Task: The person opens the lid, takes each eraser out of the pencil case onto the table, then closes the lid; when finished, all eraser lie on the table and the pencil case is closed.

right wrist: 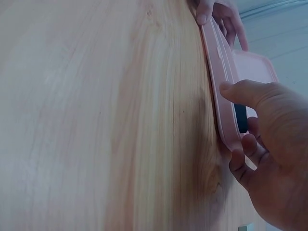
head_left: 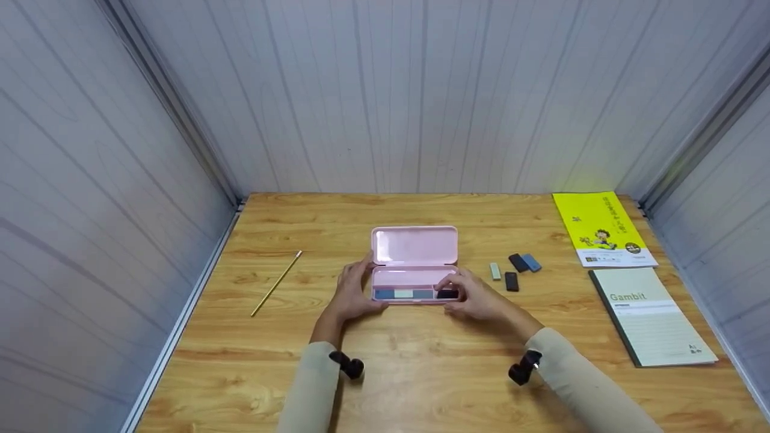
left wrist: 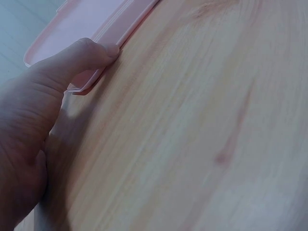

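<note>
An open pink pencil case (head_left: 414,245) lies mid-table with its lid tipped back. Its tray (head_left: 402,278) holds a row of erasers: blue, pale green, dark. My left hand (head_left: 360,284) grips the case's left end, thumb (left wrist: 82,55) pressed on the pink rim (left wrist: 122,26). My right hand (head_left: 455,292) is at the right end, thumb (right wrist: 243,94) over the rim (right wrist: 222,91), and its fingers pinch a black eraser (right wrist: 241,118) set in the tray's right end (head_left: 446,294). The far fingers of my left hand (right wrist: 216,12) show past the case.
Loose erasers lie right of the case: pale green (head_left: 494,271), black (head_left: 512,281), another black (head_left: 518,262), blue (head_left: 532,262). A yellow pencil (head_left: 276,282) lies at left. A yellow booklet (head_left: 603,228) and a Gambit notebook (head_left: 652,316) sit at right. Grey walls enclose the table.
</note>
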Motion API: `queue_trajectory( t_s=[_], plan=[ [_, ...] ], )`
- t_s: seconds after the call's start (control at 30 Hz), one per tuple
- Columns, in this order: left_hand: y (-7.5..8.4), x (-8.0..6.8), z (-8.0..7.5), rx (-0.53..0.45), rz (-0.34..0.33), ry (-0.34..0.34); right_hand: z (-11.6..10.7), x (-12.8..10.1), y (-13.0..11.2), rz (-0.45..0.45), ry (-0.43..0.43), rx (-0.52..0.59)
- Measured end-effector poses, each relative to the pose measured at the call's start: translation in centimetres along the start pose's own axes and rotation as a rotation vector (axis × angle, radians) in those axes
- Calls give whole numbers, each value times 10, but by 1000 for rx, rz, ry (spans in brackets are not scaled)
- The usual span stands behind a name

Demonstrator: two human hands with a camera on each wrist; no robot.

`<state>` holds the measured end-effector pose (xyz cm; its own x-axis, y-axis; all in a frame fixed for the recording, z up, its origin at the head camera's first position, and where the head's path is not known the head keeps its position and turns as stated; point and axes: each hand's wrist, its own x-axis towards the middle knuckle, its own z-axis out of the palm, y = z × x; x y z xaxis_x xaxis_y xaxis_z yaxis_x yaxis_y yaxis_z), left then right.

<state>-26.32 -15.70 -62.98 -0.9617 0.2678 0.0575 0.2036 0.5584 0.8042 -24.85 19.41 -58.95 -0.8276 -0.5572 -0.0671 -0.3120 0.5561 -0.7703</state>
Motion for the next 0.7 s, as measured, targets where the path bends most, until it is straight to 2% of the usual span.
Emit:
queue_trajectory(
  t_s=[0.13,0.3,0.7],
  plan=[
    [0,-1,0,2,29,6,-1,0,5,-27,29,-19],
    [-1,-1,0,16,20,8,-2,-1,8,-38,51,-32],
    [0,-1,1,6,9,9,3,0,7,-3,125,-4]
  ],
)
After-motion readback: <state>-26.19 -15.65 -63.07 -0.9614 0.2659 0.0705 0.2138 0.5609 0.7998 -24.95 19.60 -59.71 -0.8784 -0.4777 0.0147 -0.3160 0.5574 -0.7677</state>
